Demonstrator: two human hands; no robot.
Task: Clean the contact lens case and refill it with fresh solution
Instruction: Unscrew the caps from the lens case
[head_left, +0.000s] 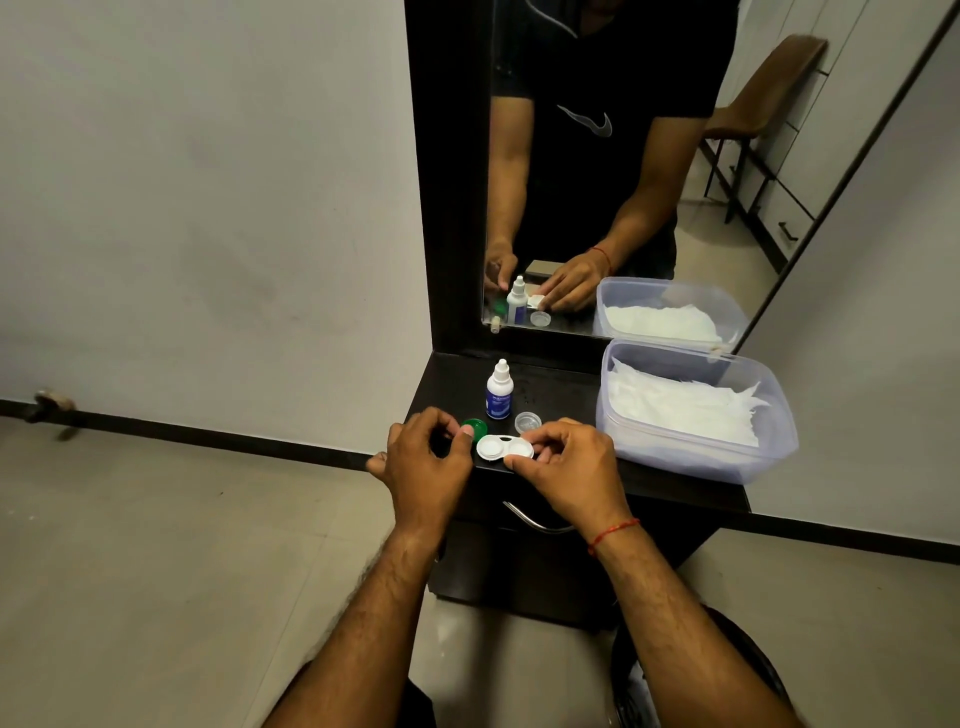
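Observation:
A white two-well contact lens case (503, 448) is held just above the front of a small black dresser top (561, 384), both wells uncapped. My right hand (566, 462) pinches its right end. My left hand (426, 460) sits at its left end, fingertips on a green cap (475, 427). Behind the case, a clear cap (528, 422) lies on the surface. A small white solution bottle (500, 389) with a blue label stands upright further back, closed.
A clear plastic tub (696, 410) holding white tissues stands on the right of the dresser top. A mirror (597, 156) rises behind and reflects the scene. A drawer handle (535, 519) is below the front edge. Bare floor lies to the left.

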